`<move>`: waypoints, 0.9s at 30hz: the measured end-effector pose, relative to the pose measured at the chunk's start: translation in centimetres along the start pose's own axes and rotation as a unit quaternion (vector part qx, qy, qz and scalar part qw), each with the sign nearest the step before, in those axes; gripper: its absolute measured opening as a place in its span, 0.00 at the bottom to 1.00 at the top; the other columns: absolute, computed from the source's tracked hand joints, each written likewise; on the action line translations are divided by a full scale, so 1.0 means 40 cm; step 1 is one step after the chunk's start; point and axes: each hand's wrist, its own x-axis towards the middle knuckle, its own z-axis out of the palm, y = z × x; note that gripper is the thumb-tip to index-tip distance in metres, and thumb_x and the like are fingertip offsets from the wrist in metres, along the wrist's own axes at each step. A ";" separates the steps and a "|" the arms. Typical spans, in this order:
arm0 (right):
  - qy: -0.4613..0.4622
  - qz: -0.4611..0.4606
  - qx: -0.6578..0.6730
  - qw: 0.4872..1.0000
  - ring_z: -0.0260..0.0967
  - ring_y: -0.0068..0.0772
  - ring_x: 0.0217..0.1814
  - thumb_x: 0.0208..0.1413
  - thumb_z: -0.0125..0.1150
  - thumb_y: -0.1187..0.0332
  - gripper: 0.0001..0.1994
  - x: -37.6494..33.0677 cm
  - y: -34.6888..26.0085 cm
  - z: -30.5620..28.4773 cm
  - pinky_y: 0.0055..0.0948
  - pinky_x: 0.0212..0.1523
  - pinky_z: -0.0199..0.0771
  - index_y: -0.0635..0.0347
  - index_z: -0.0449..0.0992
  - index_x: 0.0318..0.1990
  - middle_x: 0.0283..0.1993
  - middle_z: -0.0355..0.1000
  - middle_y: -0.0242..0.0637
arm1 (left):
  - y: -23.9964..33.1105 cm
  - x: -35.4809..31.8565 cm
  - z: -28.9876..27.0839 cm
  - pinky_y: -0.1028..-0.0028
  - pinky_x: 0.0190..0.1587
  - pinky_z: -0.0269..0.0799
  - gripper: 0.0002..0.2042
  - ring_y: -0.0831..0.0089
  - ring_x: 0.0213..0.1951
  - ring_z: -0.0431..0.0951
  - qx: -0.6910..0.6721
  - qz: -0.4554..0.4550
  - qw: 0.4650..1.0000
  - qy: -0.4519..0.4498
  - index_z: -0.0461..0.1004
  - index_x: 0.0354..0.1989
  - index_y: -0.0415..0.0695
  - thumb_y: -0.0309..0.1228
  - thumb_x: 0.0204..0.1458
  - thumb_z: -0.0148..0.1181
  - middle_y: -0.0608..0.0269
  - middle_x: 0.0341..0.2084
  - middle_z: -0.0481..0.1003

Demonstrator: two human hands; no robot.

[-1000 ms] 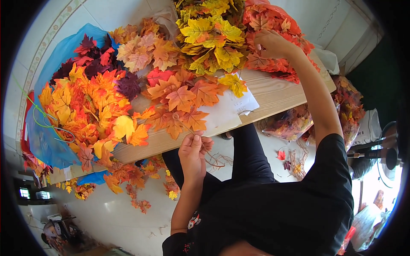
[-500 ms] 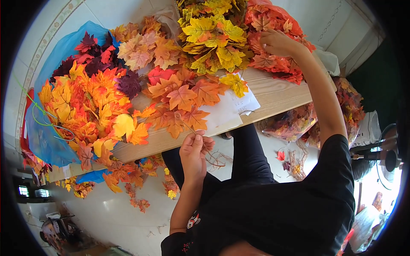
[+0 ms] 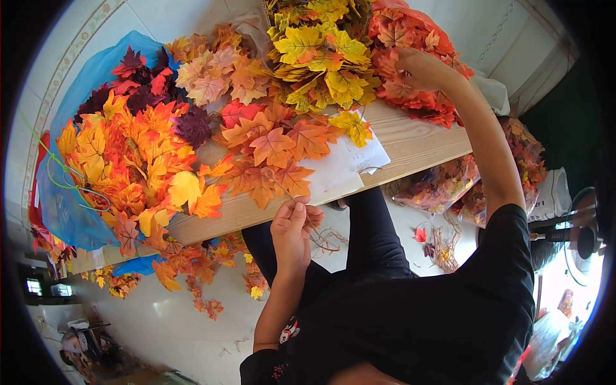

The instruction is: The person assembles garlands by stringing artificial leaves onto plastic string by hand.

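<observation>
Head view: a blue plastic bag (image 3: 67, 212) is seen at the left end of the wooden counter (image 3: 417, 144), under orange leaves; white paper sheets (image 3: 343, 170) lie mid-counter. A thin stem (image 3: 280, 186) is pinched in the left hand (image 3: 292, 234) at the counter's near edge. The right hand (image 3: 420, 69), arm raised, is closed on red leaves (image 3: 410, 96) at the far right.

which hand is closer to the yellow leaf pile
Right. The right hand reaches into the red leaves beside the yellow pile; the left hand is below the table edge.
</observation>
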 end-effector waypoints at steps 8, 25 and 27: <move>0.069 0.045 0.053 0.995 0.64 0.44 0.41 0.38 0.52 0.80 0.06 -0.010 0.015 0.038 0.39 0.38 0.64 0.62 0.67 0.27 0.35 0.63 0.40 | -0.002 -0.002 -0.007 0.77 0.34 0.68 0.09 0.73 0.28 0.74 0.004 0.000 1.000 0.005 0.68 0.40 0.37 0.30 0.56 0.48 0.59 0.27 0.74; 0.142 0.042 -0.027 0.989 0.66 0.38 0.41 0.40 0.55 0.75 0.07 -0.048 0.023 0.061 0.36 0.41 0.61 0.57 0.69 0.30 0.35 0.68 0.35 | -0.009 -0.004 -0.010 0.77 0.34 0.68 0.09 0.73 0.28 0.74 0.000 0.002 1.000 -0.004 0.68 0.40 0.37 0.30 0.56 0.47 0.58 0.27 0.74; 0.127 0.054 -0.027 0.990 0.66 0.38 0.41 0.40 0.55 0.75 0.07 -0.050 0.031 0.060 0.36 0.42 0.60 0.57 0.69 0.30 0.35 0.68 0.34 | -0.008 -0.006 -0.011 0.77 0.34 0.68 0.09 0.73 0.28 0.74 0.002 0.001 1.000 -0.002 0.68 0.40 0.37 0.30 0.56 0.47 0.58 0.27 0.74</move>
